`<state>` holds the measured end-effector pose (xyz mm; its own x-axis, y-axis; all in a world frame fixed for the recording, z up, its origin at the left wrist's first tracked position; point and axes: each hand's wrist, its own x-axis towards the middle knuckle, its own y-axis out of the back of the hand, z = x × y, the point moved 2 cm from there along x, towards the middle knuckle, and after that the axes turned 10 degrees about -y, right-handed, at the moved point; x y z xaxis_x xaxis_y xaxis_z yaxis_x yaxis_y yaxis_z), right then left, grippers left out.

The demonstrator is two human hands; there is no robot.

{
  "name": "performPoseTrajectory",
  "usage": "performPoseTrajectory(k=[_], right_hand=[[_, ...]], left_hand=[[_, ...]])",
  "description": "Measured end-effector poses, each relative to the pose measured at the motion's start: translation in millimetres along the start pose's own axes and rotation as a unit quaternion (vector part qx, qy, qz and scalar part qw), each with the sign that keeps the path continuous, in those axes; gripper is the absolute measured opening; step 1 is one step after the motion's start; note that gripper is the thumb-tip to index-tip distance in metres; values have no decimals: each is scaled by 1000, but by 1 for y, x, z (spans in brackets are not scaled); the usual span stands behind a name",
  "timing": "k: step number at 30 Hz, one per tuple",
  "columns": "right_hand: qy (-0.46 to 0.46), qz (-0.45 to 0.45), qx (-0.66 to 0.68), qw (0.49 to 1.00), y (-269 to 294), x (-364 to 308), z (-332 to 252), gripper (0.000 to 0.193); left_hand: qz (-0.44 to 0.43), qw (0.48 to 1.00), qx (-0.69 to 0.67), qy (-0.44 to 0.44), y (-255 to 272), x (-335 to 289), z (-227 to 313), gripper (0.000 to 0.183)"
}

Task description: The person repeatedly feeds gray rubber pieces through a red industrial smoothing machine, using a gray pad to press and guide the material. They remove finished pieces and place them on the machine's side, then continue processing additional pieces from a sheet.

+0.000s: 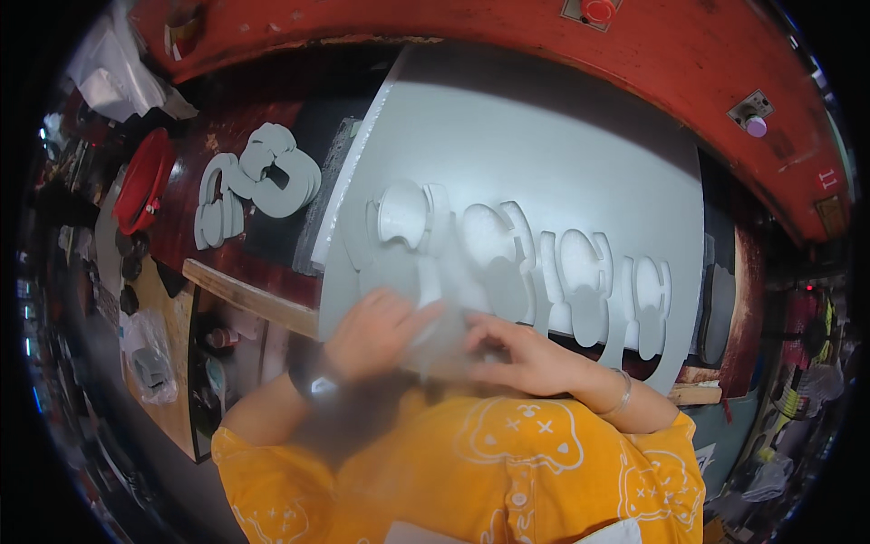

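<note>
A large grey sheet (544,136) lies in front of me, with a row of shoe-part outlines cut through its near side. At its near edge, my left hand (373,331) has its fingers closed against a blurred grey cut piece (442,343). From the other side my right hand (530,355) reaches to the same piece, fingers bent and thumb below them. A haze over the middle of the head view hides the exact fingertip contact. Rounded cut-outs (587,258) and narrow strip-shaped openings stand to the right of my hands.
Loose grey cut pieces (285,177) lie in a pile on the dark red table to the left. Beyond them sits a red bowl-like object (145,181). A red machine beam (507,32) with buttons crosses the far side. Wooden strips (254,295) edge the table.
</note>
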<state>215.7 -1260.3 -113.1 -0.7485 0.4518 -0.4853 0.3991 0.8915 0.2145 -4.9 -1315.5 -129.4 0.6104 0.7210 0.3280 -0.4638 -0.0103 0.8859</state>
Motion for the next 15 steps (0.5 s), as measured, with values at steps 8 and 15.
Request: performPoseTrajectory(k=[8,15], right_hand=[[5,-183,414,892,-3,41,7,25],[127,134,-252,950,8,15,-54,33]], left_hand=[[24,997,-71,15,10,6,-2,55],[74,790,-530,300,52,21,-54,39]])
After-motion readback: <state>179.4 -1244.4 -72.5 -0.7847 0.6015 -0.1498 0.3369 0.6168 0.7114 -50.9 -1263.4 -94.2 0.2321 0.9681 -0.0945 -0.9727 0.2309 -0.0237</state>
